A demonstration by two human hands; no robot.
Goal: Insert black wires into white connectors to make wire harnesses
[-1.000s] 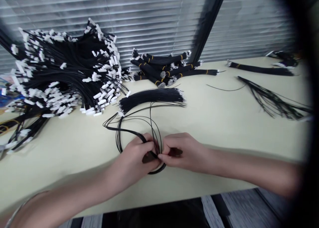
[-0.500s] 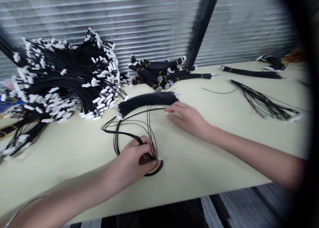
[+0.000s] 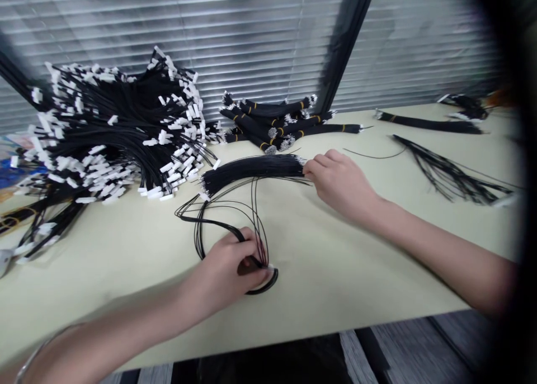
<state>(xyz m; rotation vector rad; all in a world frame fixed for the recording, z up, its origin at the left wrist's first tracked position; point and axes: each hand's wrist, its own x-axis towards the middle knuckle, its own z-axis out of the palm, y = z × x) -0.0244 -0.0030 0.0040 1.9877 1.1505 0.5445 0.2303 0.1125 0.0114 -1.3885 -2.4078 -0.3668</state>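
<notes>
So the left hand has thumb and fingers pinched around a looped strand of black wires, held low over the pale table near its front edge. The loop curls out past the thumb, and thin wires run up from the fingertips toward the back. The right hand is up at the right end of a loose wire bundle, fingers bent in close together right at the silvery tips, but honestly I can't tell if they've got a wire between them or not. That bundle lies crosswise just behind the loop. Behind it there's a heap of yellow-banded bundles, and off to the left a huge pile of white-ended cables up by the window blinds. Over on the right, one more dark bundle lies behind some fanned-out wires.
</notes>
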